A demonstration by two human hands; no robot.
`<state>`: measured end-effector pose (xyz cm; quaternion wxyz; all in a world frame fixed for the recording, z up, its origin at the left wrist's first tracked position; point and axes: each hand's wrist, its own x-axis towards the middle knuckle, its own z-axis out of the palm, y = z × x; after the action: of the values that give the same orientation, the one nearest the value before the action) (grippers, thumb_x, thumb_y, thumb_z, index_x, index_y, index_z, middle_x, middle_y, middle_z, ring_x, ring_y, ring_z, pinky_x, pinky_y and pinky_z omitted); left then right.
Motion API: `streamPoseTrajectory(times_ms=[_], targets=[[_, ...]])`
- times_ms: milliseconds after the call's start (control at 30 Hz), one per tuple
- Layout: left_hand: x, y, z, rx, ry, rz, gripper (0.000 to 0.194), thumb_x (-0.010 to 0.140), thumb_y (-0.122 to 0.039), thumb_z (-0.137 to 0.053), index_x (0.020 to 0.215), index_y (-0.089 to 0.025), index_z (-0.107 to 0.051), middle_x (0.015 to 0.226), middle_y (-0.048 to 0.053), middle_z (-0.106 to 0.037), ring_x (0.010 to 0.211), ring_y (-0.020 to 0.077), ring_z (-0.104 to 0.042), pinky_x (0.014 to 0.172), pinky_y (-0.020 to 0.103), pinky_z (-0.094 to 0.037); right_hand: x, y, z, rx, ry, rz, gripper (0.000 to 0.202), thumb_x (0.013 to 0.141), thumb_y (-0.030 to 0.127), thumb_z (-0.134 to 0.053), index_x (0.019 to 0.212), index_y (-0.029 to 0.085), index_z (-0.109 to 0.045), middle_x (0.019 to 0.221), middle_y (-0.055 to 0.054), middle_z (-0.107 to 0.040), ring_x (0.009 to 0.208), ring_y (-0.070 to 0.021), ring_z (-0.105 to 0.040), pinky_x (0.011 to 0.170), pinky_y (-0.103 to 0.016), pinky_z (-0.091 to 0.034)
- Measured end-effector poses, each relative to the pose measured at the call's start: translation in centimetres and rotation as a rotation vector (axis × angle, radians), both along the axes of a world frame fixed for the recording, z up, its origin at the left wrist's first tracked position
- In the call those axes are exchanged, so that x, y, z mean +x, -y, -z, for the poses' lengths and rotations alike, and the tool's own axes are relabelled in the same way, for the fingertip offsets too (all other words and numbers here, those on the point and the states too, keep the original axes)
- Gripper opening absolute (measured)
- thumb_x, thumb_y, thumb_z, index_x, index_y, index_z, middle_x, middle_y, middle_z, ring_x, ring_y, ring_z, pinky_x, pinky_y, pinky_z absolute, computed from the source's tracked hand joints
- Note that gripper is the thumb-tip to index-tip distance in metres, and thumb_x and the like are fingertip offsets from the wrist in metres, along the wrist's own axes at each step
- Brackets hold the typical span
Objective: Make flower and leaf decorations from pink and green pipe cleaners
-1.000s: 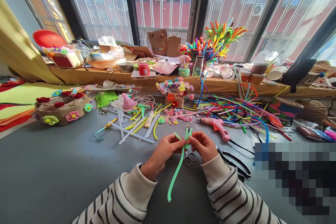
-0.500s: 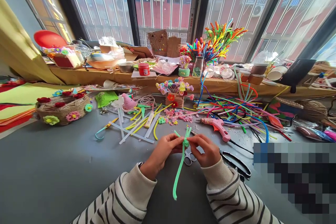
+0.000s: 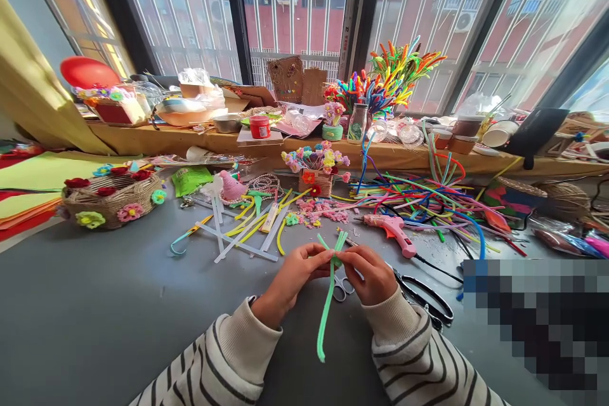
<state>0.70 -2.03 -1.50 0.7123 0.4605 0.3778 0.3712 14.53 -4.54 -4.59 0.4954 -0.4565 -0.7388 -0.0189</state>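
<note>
Light green pipe cleaners (image 3: 326, 317), bunched and twisted together, hang between my two hands above the grey table. My left hand (image 3: 302, 271) pinches the bundle from the left, close to its twisted middle. From the other side, my right hand (image 3: 367, 271) grips the same middle with thumb and forefinger, partly covering it. Short ends stick up beyond my fingertips, and a long tail hangs down toward me. Small scissors (image 3: 341, 288) lie on the table just behind the bundle. Larger black-handled scissors (image 3: 428, 298) rest right of my right hand.
A pink glue gun (image 3: 392, 231) with its cord lies to the right. Glue sticks (image 3: 238, 241) and yellow pipe cleaners lie to the left. Behind are a flower-filled twine pot (image 3: 316, 184) and many coloured stems (image 3: 428, 203). A twine basket (image 3: 114, 200) stands far left.
My right hand has shifted slightly left, its fingers now covering more of the twisted middle. The hanging tail has swung a little to the right.
</note>
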Motion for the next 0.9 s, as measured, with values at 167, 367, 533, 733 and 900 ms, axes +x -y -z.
streamPoseTrajectory(times_ms=[167,367,533,733,900], targets=[[0.0,-0.1,0.2,-0.002,0.023,-0.015,0.017,0.059,-0.026,-0.061,0.066,-0.012,-0.054,0.062,-0.001,-0.055,0.062,0.0099,-0.054,0.067,0.025,-0.043,0.0,-0.2,0.1,-0.307,-0.447,-0.015,0.012,0.067,0.026,-0.052,0.076,0.019,-0.057,0.064,-0.002,-0.060,0.055,-0.0134,-0.055,0.052,-0.025,-0.046],[-0.1,-0.2,0.4,-0.025,0.058,0.034,0.017,0.059,-0.026,-0.061,0.067,-0.012,-0.055,0.066,0.001,-0.057,0.063,0.0107,-0.054,0.067,0.025,-0.043,0.0,-0.5,0.1,-0.558,-0.764,-0.152,0.020,0.060,0.035,-0.057,0.061,0.015,-0.055,0.048,0.002,-0.052,0.042,-0.0089,-0.048,0.042,-0.021,-0.042],[-0.2,-0.2,0.2,-0.102,0.094,0.100,0.016,0.058,-0.023,-0.062,0.068,-0.011,-0.057,0.065,0.002,-0.058,0.061,0.0094,-0.053,0.064,0.022,-0.042,-0.2,-0.5,0.0,-0.641,-0.908,-0.223,0.022,0.058,0.035,-0.059,0.060,0.014,-0.054,0.046,0.004,-0.051,0.040,-0.0059,-0.046,0.042,-0.018,-0.040],[-0.3,-0.3,0.6,-0.078,0.079,0.098,0.013,0.057,-0.020,-0.063,0.065,-0.011,-0.057,0.063,0.000,-0.056,0.061,0.0087,-0.053,0.065,0.022,-0.042,-0.2,-0.8,1.0,-0.746,-0.977,-0.268,0.026,0.057,0.038,-0.059,0.055,0.014,-0.051,0.041,0.005,-0.047,0.034,-0.0032,-0.039,0.036,-0.016,-0.033],[-0.2,-0.2,0.4,-0.033,0.063,0.056,0.013,0.059,-0.021,-0.061,0.065,-0.012,-0.055,0.064,-0.001,-0.055,0.061,0.0078,-0.052,0.066,0.023,-0.041,0.6,-1.0,0.7,-0.579,-0.691,-0.159,0.025,0.068,0.039,-0.047,0.062,0.015,-0.054,0.054,-0.001,-0.054,0.041,-0.0067,-0.044,0.039,-0.019,-0.036]])
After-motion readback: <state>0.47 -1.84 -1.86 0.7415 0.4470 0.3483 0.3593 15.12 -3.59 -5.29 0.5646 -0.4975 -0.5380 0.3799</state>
